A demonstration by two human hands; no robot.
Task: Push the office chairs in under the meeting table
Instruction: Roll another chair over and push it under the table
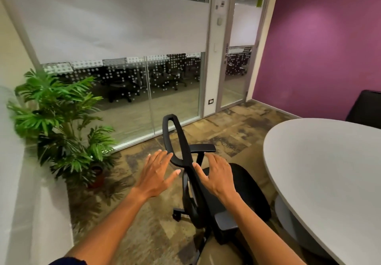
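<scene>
A black office chair (243,184) stands on the carpet beside the left edge of the white oval meeting table (329,172), its seat facing the table and partly next to the rim. Its thin backrest frame (177,139) rises between my two hands. My left hand (157,173) hovers with fingers spread just left of the backrest, fingertips near the frame. My right hand (216,173) is spread on the right side, thumb close to the frame, above the seat. Neither hand grips anything. A second dark chair (365,108) stands behind the table at the far right.
A potted green plant (61,124) stands on the left by a white ledge. A glass partition (123,91) and glass door (235,75) close the far side. A purple wall (321,48) runs on the right. Patterned carpet lies between chair and glass.
</scene>
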